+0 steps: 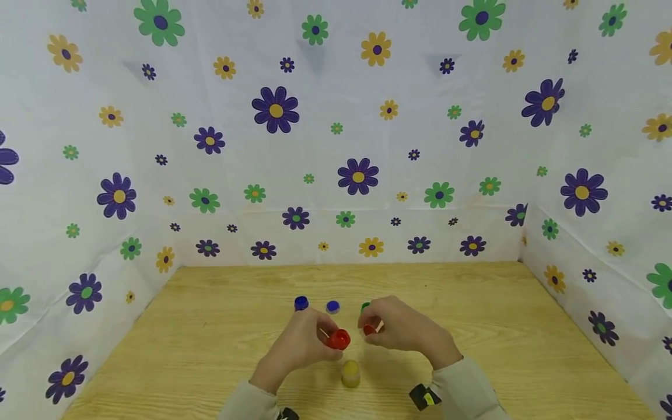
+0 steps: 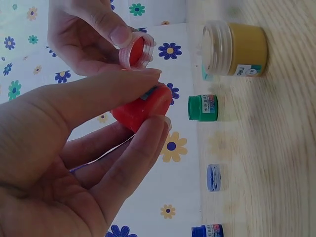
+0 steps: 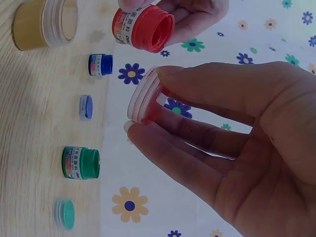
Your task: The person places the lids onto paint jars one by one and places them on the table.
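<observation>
My left hand (image 1: 303,343) grips a small red paint jar (image 3: 143,28) between thumb and fingers, its mouth uncovered and tilted. Red paint shows inside the mouth in the head view. My right hand (image 1: 401,328) pinches a clear screw lid (image 3: 145,96) stained red inside, held by its rim between thumb and fingertips. Jar and lid are apart, with a small gap between the two hands. Below them in the head view, a yellow paint jar (image 1: 350,373) stands on the table with its lid on.
Behind the hands stand an open blue paint jar (image 1: 301,303) and its lid (image 1: 333,307), lying flat. An open green paint jar (image 3: 81,163) is partly hidden behind the right hand, with a green-stained lid (image 3: 64,214) beside it. Flowered cloth (image 1: 336,146) walls the wooden table (image 1: 226,303).
</observation>
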Demonstrator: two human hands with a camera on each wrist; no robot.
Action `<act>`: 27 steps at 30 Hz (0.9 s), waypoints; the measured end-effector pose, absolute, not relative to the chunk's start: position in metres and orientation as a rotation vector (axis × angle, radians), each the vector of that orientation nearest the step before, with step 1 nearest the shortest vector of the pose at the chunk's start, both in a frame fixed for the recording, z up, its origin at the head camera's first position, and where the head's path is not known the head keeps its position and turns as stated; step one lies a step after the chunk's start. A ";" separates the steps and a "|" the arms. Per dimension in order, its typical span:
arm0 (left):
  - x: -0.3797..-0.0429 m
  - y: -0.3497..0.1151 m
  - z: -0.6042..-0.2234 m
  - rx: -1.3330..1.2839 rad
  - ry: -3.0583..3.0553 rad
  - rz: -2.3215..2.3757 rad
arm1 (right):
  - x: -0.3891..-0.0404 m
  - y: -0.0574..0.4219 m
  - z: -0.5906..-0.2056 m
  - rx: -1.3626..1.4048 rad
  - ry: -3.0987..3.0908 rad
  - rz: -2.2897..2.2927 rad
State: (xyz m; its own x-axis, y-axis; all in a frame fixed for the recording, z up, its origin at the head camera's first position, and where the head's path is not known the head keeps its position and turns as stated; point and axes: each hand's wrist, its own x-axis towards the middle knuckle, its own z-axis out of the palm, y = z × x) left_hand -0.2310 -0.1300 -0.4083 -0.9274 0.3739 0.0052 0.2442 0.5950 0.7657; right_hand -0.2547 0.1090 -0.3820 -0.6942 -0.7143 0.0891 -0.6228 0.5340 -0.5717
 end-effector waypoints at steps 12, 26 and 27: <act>-0.228 -0.125 -0.405 0.589 2.674 1.240 | -0.246 0.105 -0.377 -1.135 2.587 -0.953; -0.225 -0.122 -0.402 0.670 2.647 1.260 | -0.241 0.103 -0.373 -1.175 2.548 -1.014; -0.225 -0.122 -0.402 0.669 2.650 1.255 | -0.241 0.102 -0.373 -1.172 2.546 -1.015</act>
